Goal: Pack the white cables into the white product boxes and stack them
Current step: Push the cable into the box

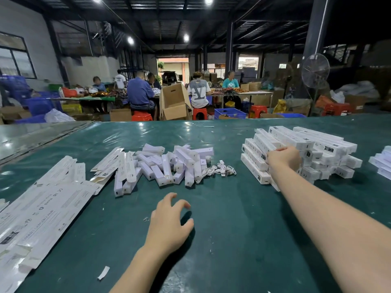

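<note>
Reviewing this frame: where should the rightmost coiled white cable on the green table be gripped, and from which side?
Probably pinch the rightmost coiled white cable across its bundled middle, coming from above and the right. It lies flat on the green table cover with open surface on that side, while neighbouring cables and the heap of white plastic bars crowd its left.

On the table [232,218], flattened boxes [42,208] lie left, a pile of small oblong pieces [165,163] in the middle, and cables [220,170] just right of it. The stacked boxes [317,149] stand farther right.
</note>
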